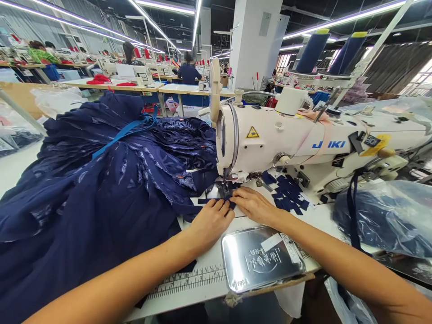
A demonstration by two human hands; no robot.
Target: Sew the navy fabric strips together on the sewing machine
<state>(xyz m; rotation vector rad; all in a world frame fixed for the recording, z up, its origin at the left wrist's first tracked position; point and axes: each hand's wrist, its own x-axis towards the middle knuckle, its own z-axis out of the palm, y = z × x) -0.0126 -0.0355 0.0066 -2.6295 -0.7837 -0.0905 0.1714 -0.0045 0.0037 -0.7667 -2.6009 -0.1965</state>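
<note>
Close in front of the needle of a white sewing machine (270,135), both hands work on a narrow strip of navy fabric (204,201). My left hand (213,219) has its fingers bent down, closed on the strip. My right hand (251,204) pinches the strip's other side just below the presser foot (225,186); its fingertips are partly hidden. To the left lies a large heap of gathered navy garments (101,180), with a bright blue strap (124,135) across it. Short cut navy pieces (288,193) lie scattered right of the needle.
A shiny metal lid (261,258) lies at the table's front edge, beside a printed ruler scale (189,281). At right is a clear plastic bag (388,216) with dark fabric inside. Two navy thread cones (312,50) stand above the machine. People sit at machines farther back.
</note>
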